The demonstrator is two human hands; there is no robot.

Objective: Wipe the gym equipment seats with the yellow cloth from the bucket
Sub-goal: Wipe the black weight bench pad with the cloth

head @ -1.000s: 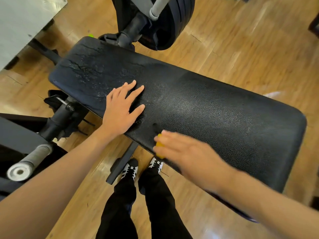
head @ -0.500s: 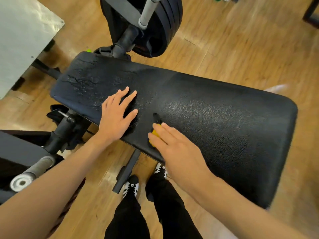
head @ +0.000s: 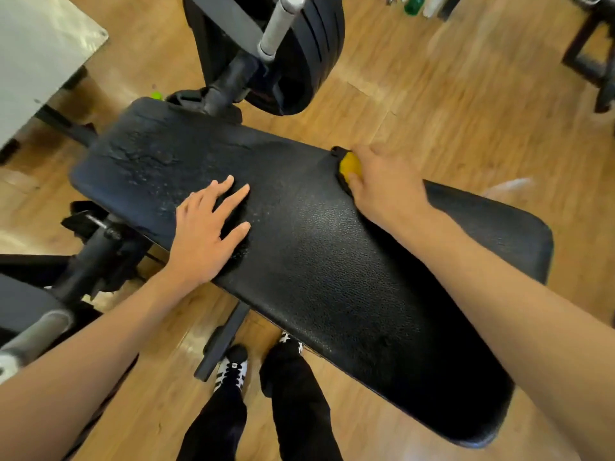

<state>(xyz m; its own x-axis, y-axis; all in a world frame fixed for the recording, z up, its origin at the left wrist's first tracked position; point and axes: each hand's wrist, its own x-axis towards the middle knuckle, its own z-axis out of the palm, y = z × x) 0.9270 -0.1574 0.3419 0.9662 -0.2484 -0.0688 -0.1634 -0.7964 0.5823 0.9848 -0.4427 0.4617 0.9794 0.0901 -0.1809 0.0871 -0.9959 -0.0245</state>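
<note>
Nearest to the camera stand two legs in black trousers [head: 299, 410], with black shoes with white stripes [head: 233, 371] on the wooden floor [head: 449, 94]. Both bare forearms reach forward from the lower corners.

Just in front of the shoes, the long black seat [head: 332, 277] runs from the upper left to the lower right. Its surface is grained, and its left end looks cracked and worn.

The left hand [head: 203, 234] lies flat on the seat near the close edge. Its fingers [head: 233, 194] are straight and a little spread, and they hold nothing.

The right hand [head: 382, 184] is further away, at the far edge of the seat. Its fingers are bent over the yellow cloth [head: 349, 164] and hold it against that edge. Only a small yellow part shows, beside the thumb.

At the lower left a grey padded roller [head: 36, 331] sticks out from the dark frame. Behind the seat stand black weight plates [head: 316, 54] and a bar with a grey grip [head: 276, 24]. A pale metal sheet [head: 40, 51] fills the top left corner. A green bottle [head: 411, 5] stands far away on the floor.
</note>
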